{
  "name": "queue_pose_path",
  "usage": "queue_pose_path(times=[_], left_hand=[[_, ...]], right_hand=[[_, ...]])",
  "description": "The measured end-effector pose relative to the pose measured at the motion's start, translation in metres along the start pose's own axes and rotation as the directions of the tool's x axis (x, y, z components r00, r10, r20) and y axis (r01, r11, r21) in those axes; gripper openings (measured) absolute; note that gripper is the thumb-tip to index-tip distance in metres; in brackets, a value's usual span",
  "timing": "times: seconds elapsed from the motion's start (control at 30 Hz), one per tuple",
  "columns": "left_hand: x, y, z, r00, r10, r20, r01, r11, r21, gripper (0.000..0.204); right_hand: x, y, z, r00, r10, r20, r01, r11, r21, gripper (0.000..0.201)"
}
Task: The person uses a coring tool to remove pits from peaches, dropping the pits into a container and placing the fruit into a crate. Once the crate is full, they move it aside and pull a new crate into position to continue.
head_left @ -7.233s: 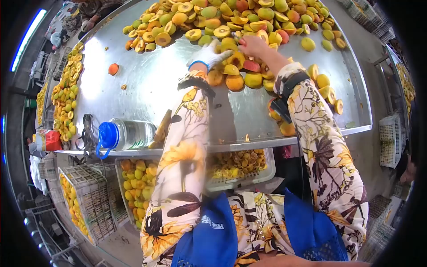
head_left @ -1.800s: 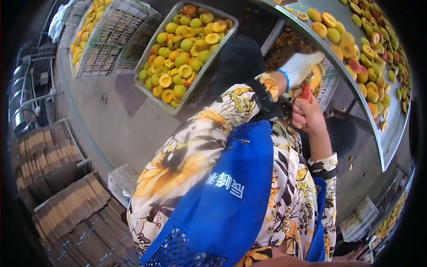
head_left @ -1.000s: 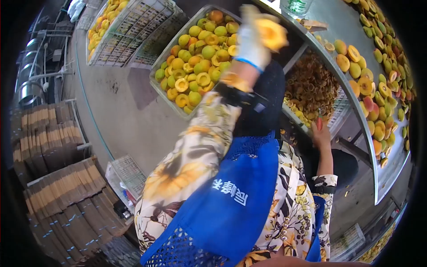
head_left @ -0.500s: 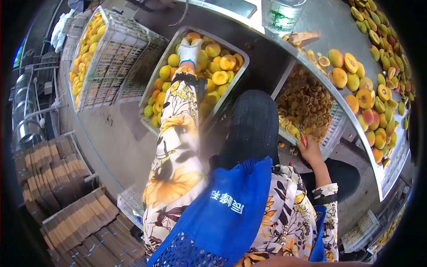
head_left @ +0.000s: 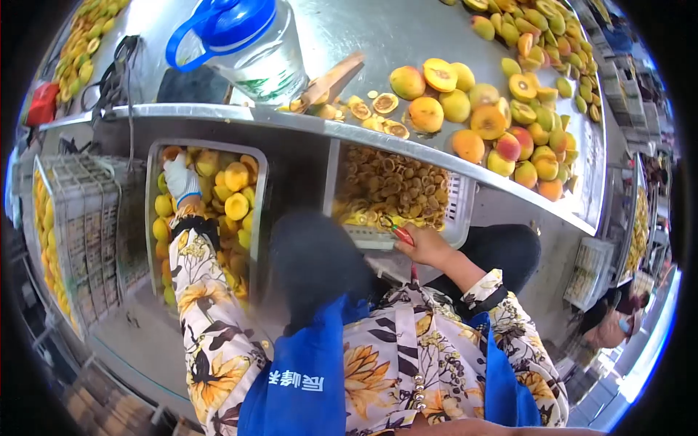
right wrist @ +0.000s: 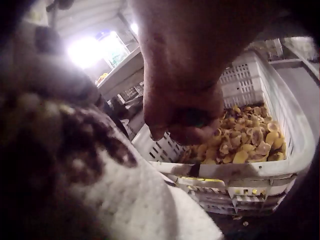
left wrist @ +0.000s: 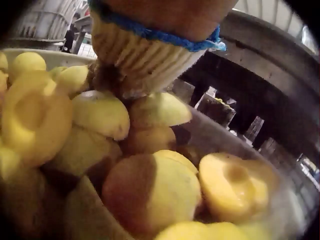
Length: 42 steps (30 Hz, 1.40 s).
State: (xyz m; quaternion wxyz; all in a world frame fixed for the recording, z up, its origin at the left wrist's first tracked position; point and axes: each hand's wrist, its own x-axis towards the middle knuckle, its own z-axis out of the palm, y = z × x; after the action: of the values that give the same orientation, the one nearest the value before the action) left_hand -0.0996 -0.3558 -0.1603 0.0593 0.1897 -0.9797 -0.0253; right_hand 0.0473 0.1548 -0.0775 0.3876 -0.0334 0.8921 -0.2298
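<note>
My left hand, in a white glove with a blue cuff, reaches down among the peach halves at the far left corner of a light plastic tub. Its fingertips are hidden, so I cannot tell whether they hold a peach. In the left wrist view the glove hangs close over pitted halves. My bare right hand grips a red-handled tool with a small metal end, at the near rim of a white crate of brown pits and scraps. The right wrist view shows curled fingers above that crate.
A metal table edges both containers from behind. On it stand a blue-lidded water bottle, a wooden piece and piled peaches. Another peach crate stands at left. My knee separates tub and crate.
My left hand carried a peach half from beside the tool to the tub and moved deeper into its far corner. The right hand stayed by the scrap crate with the tool. The head view swung round.
</note>
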Motion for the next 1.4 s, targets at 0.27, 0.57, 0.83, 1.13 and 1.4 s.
queue_pose_path(times=[0.27,0.57,0.83,1.13,1.4], left_hand=[[-0.001,-0.057,0.036,0.976,0.193,0.101,-0.209,0.96,0.185,0.027],[-0.083,0.17,-0.195,0.895,0.025,-0.445,-0.298,0.776,-0.556,0.012],[-0.046,0.412,-0.211,0.522,0.787,-0.327,-0.85,0.447,-0.281,0.043],[-0.029,0.456,-0.143,0.605,0.73,0.316,-0.492,0.656,-0.572,0.072],[-0.204,0.402,-0.224,0.656,0.75,-0.085,-0.614,0.465,-0.637,0.069]], right_hand=[[-0.014,-0.001,-0.013,0.988,-0.154,-0.014,0.154,0.984,0.087,0.037],[-0.041,0.026,-0.028,0.947,-0.125,-0.297,0.182,0.968,0.171,0.031],[-0.063,0.036,-0.039,0.784,-0.21,-0.585,0.36,0.92,0.153,0.04],[-0.106,0.052,-0.072,0.764,0.107,-0.637,0.235,0.872,0.429,0.042],[-0.073,0.009,-0.11,0.605,0.12,-0.787,0.483,0.731,0.482,0.06]])
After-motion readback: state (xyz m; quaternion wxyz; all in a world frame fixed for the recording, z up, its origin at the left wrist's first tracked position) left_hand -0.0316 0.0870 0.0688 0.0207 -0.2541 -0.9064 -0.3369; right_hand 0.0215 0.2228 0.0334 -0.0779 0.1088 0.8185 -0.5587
